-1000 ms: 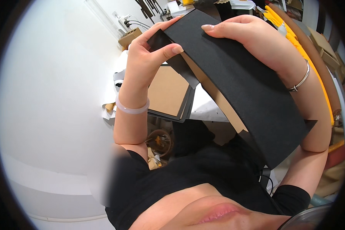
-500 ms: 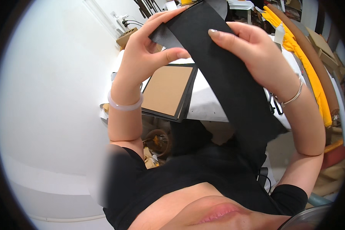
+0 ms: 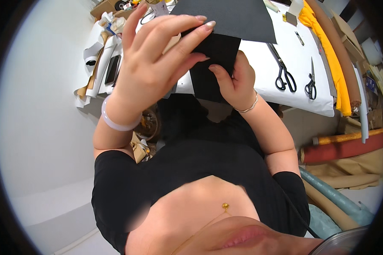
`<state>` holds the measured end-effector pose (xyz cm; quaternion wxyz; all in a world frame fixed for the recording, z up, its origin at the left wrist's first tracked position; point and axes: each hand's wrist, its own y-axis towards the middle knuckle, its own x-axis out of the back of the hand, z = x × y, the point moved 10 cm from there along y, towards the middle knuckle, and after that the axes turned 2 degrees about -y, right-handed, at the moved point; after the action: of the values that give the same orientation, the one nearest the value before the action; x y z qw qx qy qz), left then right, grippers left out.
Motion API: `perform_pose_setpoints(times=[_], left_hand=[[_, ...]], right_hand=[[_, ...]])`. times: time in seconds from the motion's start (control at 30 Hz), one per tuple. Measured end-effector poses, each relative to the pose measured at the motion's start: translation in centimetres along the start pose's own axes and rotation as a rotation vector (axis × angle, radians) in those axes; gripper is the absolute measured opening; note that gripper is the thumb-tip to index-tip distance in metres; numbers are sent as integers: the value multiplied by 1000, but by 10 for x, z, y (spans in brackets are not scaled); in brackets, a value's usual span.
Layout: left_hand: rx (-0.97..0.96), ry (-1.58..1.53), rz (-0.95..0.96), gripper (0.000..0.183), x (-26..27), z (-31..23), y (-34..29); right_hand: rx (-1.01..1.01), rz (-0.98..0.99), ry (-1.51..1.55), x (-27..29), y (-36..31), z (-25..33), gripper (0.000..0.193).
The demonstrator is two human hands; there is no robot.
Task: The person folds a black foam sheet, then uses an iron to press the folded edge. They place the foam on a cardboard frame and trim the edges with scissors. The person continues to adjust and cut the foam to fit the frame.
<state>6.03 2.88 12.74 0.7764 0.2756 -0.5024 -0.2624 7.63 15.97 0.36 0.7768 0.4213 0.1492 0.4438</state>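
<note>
A sheet of black leather-like material is held up in front of me. Its broad grey-black face [image 3: 234, 19] spreads at the top, and a darker matte part [image 3: 219, 53] hangs below that. My left hand [image 3: 157, 59] has its fingertips and thumb closed on the sheet's left side, the little finger's side of the hand lifted away. Lower down, my right hand [image 3: 237, 83] grips the hanging part, thumb on the near face and the other fingers behind, mostly hidden. Whether this is one folded sheet or two pieces I cannot tell.
On the white-covered table [image 3: 302, 78] lie large black-handled shears [image 3: 281, 70], smaller scissors [image 3: 311, 83] and a small cutter [image 3: 300, 38]. A phone [image 3: 112, 70] and rolled white sheets [image 3: 101, 63] are at left. Yellow [image 3: 327, 55] and brown [image 3: 349, 63] rolls line the right.
The long slanting black strip now hangs shorter, with a broad face showing above. My right hand has moved down and left. The view has shifted; shears and scissors now show on the table.
</note>
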Motion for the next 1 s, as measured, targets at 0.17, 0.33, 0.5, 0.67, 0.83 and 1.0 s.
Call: perform_pose_setpoints(times=[0.17,0.33,0.5,0.67,0.83,1.0], left_hand=[[143,68,-31,54,-20,-8,-32],[287,39,-6,50,-40,-14,-54],[361,18,24,52,-53,-20,-74],[351,-84,-11,62,-69,-28,-91],[315,-80,-102,74,-80,-34,-94],[321,-136,-178,68,-85,-31,-97]], right_hand=[[0,11,-147,-17,-21,-12,44],[0,-2,-241,-25,-36,-22,47],[7,35,-216,-35,-47,-39,39],[33,40,-153,-41,-46,-43,37],[14,64,-106,-44,-48,-46,39],[64,43,-123,-40,-49,-41,38]])
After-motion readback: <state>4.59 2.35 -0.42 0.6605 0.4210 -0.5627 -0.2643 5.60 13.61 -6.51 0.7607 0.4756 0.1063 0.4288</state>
